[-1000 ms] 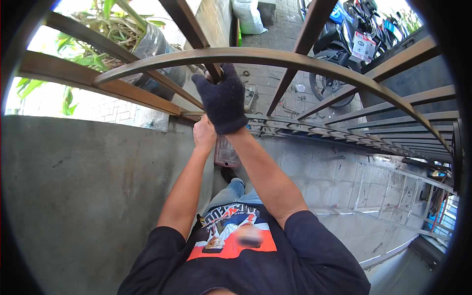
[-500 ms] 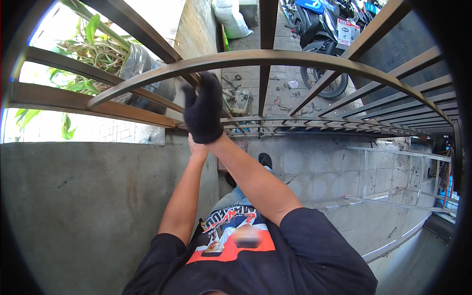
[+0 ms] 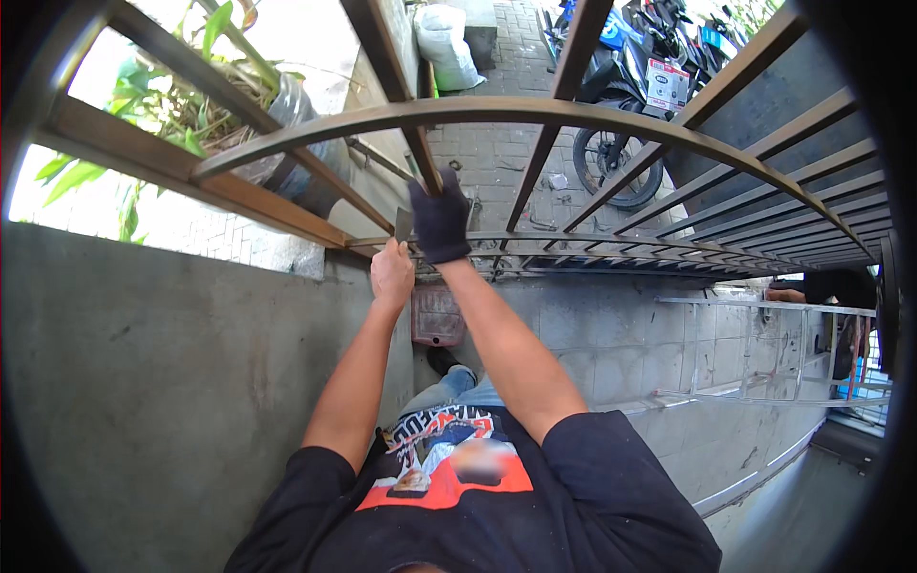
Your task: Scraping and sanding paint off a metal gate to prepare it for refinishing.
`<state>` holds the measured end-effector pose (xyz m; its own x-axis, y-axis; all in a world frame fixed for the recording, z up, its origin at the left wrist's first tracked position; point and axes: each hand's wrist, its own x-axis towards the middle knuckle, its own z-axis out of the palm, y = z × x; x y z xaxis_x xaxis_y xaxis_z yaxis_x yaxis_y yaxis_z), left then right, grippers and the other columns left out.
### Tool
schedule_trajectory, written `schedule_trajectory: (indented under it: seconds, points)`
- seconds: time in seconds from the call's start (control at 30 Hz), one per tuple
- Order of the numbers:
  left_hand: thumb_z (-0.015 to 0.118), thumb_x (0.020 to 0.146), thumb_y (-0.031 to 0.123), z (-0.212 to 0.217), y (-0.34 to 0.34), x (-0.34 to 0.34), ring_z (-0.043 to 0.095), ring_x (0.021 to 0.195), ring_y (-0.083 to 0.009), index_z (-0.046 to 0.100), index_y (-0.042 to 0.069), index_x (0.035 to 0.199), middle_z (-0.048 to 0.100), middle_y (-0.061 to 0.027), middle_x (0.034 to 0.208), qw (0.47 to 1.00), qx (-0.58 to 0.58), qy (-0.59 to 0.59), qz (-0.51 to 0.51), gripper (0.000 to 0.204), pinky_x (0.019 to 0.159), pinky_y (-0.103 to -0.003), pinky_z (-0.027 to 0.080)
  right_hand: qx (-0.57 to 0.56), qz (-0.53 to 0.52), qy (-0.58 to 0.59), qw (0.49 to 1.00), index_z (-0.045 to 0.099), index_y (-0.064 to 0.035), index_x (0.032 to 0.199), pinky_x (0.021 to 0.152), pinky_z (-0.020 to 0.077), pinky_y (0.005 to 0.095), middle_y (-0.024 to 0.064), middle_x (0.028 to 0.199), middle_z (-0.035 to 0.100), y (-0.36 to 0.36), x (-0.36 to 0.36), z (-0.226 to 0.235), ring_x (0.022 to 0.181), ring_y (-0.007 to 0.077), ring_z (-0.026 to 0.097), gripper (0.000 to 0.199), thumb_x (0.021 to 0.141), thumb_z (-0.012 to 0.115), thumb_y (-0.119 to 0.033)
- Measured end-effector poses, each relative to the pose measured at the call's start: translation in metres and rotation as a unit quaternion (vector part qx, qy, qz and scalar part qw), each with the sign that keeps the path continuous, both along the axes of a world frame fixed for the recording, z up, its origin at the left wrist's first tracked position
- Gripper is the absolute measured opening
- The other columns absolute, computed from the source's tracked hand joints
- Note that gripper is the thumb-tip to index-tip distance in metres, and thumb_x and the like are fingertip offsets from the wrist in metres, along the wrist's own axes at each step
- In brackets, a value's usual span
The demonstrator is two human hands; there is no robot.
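Bare, my left hand is closed round a flat grey piece, perhaps a scraper blade, pointing up from the fist; its kind is not clear. To its right, my right hand wears a black knitted glove and is wrapped round a brown metal bar of the railing. Above both hands curves the railing's arched rail. The lower crossbar passes close to the gloved wrist. The glove hides the part of the bar inside it.
A grey wall stands at left, with a potted plant beyond the railing. Past the bars are a white sack and parked motorbikes. A metal ladder lies at right, near another person's arm. A reddish box sits by my foot.
My right hand has gone from raised fingers to gripping the bar, moving down and right. My left hand, earlier behind the right wrist, is now apart, showing the grey piece. Another person's arm appears at right.
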<state>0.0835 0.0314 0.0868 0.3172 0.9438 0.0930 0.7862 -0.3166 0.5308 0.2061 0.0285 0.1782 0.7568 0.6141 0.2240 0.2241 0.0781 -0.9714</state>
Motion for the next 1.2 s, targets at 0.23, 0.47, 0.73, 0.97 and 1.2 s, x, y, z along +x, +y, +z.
schedule_trajectory:
  seconds: [0.23,0.47,0.73,0.97,1.2]
  points:
    - [0.049,0.094,0.024,-0.002,0.005,-0.02,0.06,0.072,-0.0453,0.056,0.002,0.085,0.061,-0.026,0.073,1.0,-0.003,0.007,0.031,0.024,0.065,-0.054,0.046,0.033,0.174,-0.091,0.98,0.057,-0.0055,0.082,0.057,0.0446,0.0359,0.0099,0.069,0.057,-0.008,0.012,0.069,0.061,0.0228,0.057,0.023,0.075,0.075,-0.018]
    - [0.053,0.092,0.024,0.015,-0.008,-0.008,0.059,0.074,-0.0466,0.055,0.0,0.081,0.06,-0.0269,0.074,0.998,-0.026,-0.043,0.043,0.026,0.064,-0.054,0.045,0.033,0.255,-0.068,0.964,0.059,-0.0067,0.072,0.052,0.0444,0.0323,0.0042,0.059,0.058,0.0,0.038,0.023,0.056,0.0136,0.058,0.02,0.078,0.073,-0.02]
    - [0.051,0.094,0.026,-0.002,0.002,-0.007,0.06,0.073,-0.0463,0.055,0.002,0.084,0.061,-0.0262,0.072,0.997,-0.025,-0.025,0.068,0.026,0.066,-0.053,0.048,0.094,0.273,-0.18,0.94,0.06,-0.0067,0.079,0.049,0.0431,0.0285,0.0018,0.06,0.057,0.0,0.047,0.071,0.051,0.0124,0.055,0.014,0.079,0.073,-0.012]
    - [0.051,0.093,0.026,0.007,-0.017,0.011,0.061,0.075,-0.0458,0.055,0.002,0.084,0.062,-0.026,0.075,0.995,-0.042,-0.071,0.059,0.026,0.067,-0.053,0.048,-0.101,0.257,-0.117,0.954,0.061,-0.0043,0.08,0.05,0.0461,0.0257,0.0013,0.062,0.059,-0.021,0.062,-0.064,0.053,0.0098,0.058,0.015,0.079,0.073,-0.014]
    - [0.053,0.092,0.023,-0.015,-0.012,0.005,0.061,0.072,-0.0448,0.055,0.003,0.084,0.061,-0.026,0.071,0.991,-0.026,-0.09,0.092,0.022,0.063,-0.054,0.047,0.086,0.298,-0.224,0.924,0.062,-0.0027,0.095,0.057,0.0475,0.0287,0.0085,0.081,0.064,-0.001,0.083,0.086,0.065,0.0167,0.061,0.01,0.086,0.059,-0.004]
